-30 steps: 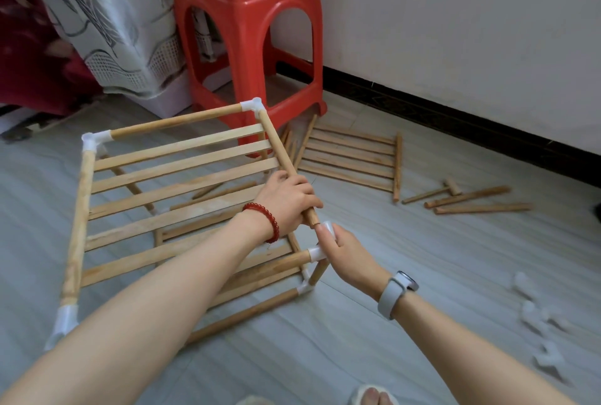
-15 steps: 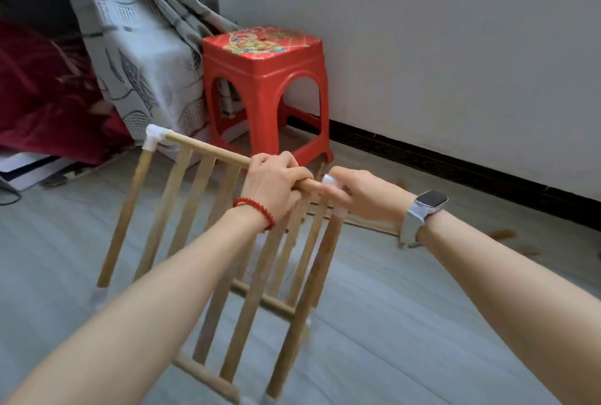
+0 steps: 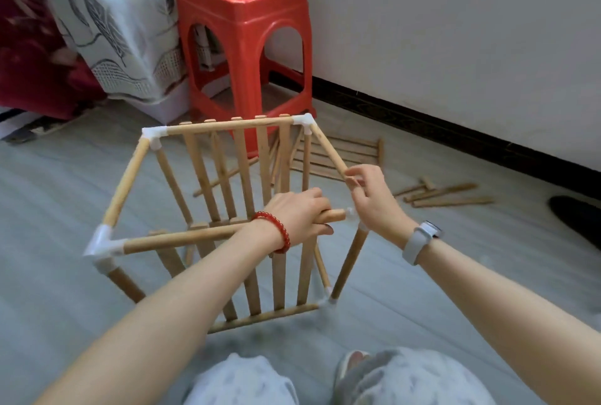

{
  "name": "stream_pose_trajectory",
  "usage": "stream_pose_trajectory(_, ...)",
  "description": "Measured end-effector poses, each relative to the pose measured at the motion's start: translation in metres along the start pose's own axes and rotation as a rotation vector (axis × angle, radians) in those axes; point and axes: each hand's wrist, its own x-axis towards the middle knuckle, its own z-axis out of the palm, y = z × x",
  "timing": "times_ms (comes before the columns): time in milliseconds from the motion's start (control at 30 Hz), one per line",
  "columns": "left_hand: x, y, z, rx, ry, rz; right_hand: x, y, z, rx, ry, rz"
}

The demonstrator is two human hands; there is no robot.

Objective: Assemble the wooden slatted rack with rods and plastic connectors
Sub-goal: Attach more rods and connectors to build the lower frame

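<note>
left hand (image 3: pixel 299 216) gripping near pale wooden rod (image 3: pixel 182 239) | right hand (image 3: pixel 370 196) pinching loose end of slanted wooden rod (image 3: pixel 327 149) | risk: misses white plastic corner connector (image 3: pixel 352 213), frame racks

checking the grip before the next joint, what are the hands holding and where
Left hand grips the near top rod by its right end, beside the corner connector. Right hand pinches the right side rod at its near end.

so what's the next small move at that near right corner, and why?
Probably seat the right side wooden rod into the white plastic corner connector. The right hand pinches that rod's free end just above the connector, while the left hand grips the near wooden rod.
</note>
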Motion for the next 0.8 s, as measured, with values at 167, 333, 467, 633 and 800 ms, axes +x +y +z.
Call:
stream_pose_trajectory(167,0.007,0.011,0.035,-0.005,-0.061,-0.039,0.000,0.015,-0.003,0.143,-0.067,0.334)
stream_pose_trajectory(333,0.008,0.007,0.039,-0.088,-0.082,-0.088,0.015,0.013,0.014,-0.021,-0.069,0.292)
stream_pose_trajectory(467,0.005,0.005,0.041,-0.095,-0.058,-0.091,0.017,0.021,0.025,-0.159,-0.006,0.300)
stream_pose_trajectory(633,0.002,0.002,0.045,-0.124,-0.034,-0.106,0.016,0.022,0.033,-0.397,0.028,0.235)
stream_pose_trajectory(800,-0.002,0.000,0.044,-0.154,-0.023,-0.111,0.015,0.026,0.035,-0.560,0.003,0.191)
